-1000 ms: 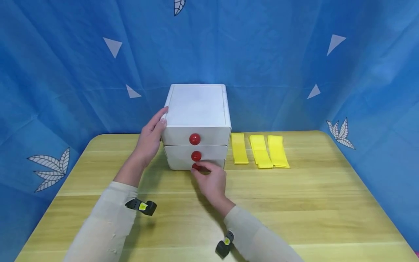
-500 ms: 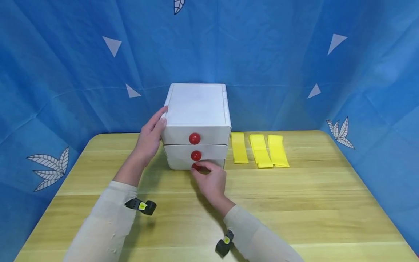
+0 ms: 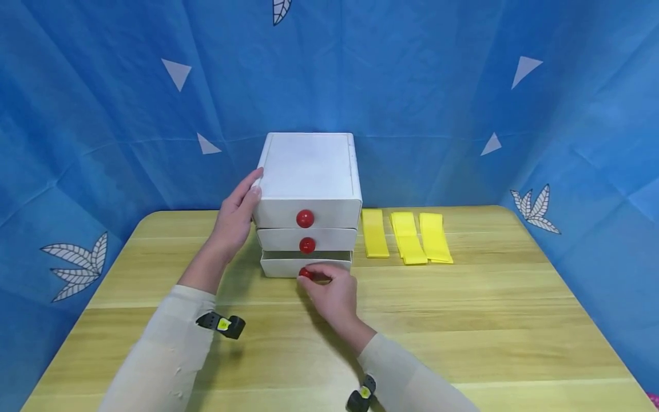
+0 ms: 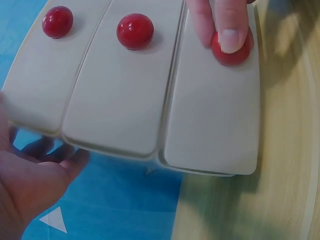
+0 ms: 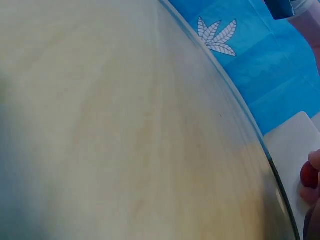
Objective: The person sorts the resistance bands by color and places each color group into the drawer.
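Observation:
A small white drawer cabinet (image 3: 311, 166) has three drawers, each with a round red knob. My right hand (image 3: 332, 294) pinches the knob (image 3: 305, 273) of the bottom drawer (image 3: 278, 268), which is pulled out a little, showing a gap above its front. In the left wrist view, a fingertip (image 4: 230, 41) covers part of that knob. My left hand (image 3: 234, 214) rests against the cabinet's left side, its fingertips at the top edge and thumb near the front corner. The upper knob (image 3: 305, 218) and middle knob (image 3: 307, 245) are untouched; their drawers sit closed.
Three flat, folded yellow strips lie right of the cabinet: one strip (image 3: 375, 233) close beside it, another strip (image 3: 409, 237) and a third strip (image 3: 436, 237) farther right. The wooden table (image 3: 489, 320) has rounded back corners. A blue curtain (image 3: 422, 103) hangs behind it.
The bottom drawer has slid out slightly toward me, drawn by my right hand on its knob. My left hand stays at the cabinet's side. The yellow strips have not moved.

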Demonstrator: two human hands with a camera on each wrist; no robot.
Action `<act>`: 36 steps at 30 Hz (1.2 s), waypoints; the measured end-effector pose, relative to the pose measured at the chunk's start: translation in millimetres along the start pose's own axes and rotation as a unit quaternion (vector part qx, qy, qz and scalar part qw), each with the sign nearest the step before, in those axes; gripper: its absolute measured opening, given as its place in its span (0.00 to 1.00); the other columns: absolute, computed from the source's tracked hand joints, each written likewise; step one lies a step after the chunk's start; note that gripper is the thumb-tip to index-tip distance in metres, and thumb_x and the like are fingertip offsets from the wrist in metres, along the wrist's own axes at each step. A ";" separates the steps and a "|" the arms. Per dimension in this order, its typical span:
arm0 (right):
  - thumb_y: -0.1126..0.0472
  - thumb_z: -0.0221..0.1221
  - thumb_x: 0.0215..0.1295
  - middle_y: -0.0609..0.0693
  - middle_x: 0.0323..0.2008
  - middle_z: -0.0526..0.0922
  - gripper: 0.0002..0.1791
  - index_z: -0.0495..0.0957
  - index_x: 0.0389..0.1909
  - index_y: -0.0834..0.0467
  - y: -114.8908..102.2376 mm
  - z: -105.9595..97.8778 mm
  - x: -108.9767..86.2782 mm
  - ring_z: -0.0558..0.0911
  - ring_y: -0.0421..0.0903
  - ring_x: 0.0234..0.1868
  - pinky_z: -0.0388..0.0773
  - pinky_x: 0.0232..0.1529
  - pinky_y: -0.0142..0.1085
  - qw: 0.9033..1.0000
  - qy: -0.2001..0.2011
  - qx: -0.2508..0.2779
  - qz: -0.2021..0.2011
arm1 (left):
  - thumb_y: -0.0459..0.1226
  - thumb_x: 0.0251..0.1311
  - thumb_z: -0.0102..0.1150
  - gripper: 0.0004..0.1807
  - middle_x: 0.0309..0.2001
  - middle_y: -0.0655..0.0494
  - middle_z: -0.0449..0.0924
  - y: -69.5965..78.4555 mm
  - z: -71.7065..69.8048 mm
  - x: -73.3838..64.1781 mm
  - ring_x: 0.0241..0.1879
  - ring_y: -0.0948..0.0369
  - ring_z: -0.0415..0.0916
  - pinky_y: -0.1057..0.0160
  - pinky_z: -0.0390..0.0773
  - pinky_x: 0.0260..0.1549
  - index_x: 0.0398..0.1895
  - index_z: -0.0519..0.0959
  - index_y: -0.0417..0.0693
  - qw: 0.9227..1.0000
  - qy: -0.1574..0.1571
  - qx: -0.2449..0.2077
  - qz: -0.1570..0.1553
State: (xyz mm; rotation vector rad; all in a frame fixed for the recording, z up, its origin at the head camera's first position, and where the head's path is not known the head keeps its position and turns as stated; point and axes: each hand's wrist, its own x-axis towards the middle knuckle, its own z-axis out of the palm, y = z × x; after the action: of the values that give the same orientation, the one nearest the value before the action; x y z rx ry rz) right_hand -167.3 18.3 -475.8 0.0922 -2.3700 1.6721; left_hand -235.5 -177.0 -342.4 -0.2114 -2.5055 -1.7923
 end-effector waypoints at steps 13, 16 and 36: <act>0.62 0.74 0.56 0.38 0.37 0.87 0.12 0.89 0.42 0.51 1.1 -13.1 -13.5 0.83 0.37 0.39 0.81 0.42 0.34 0.999 -0.044 0.012 -0.010 | 0.54 0.77 0.38 0.28 0.78 0.62 0.49 -0.3 0.0 -1.4 0.75 0.55 0.48 0.43 0.59 0.67 0.78 0.56 0.74 1.000 -0.005 -0.007 0.005; 0.63 0.74 0.56 0.39 0.38 0.87 0.12 0.89 0.42 0.51 0.5 -15.7 -17.7 0.84 0.38 0.39 0.81 0.42 0.33 0.998 -0.055 0.023 -0.007 | 0.55 0.77 0.37 0.28 0.78 0.63 0.49 -0.8 0.0 -1.4 0.75 0.55 0.48 0.42 0.59 0.66 0.78 0.56 0.75 1.000 -0.008 -0.006 0.003; 0.63 0.75 0.54 0.36 0.37 0.87 0.13 0.90 0.41 0.50 0.1 -27.6 -47.4 0.84 0.37 0.42 0.80 0.47 0.36 0.994 -0.100 0.020 -0.031 | 0.55 0.77 0.38 0.28 0.78 0.62 0.50 -4.1 0.5 -0.2 0.75 0.55 0.48 0.42 0.58 0.67 0.78 0.56 0.73 1.000 -0.007 -0.004 0.017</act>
State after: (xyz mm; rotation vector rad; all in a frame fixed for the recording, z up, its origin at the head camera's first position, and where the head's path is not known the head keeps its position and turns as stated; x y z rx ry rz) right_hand -117.0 40.2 -478.0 0.3509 -2.4461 1.7559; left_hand -235.9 -177.7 -346.4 -0.2657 -2.4882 -1.7960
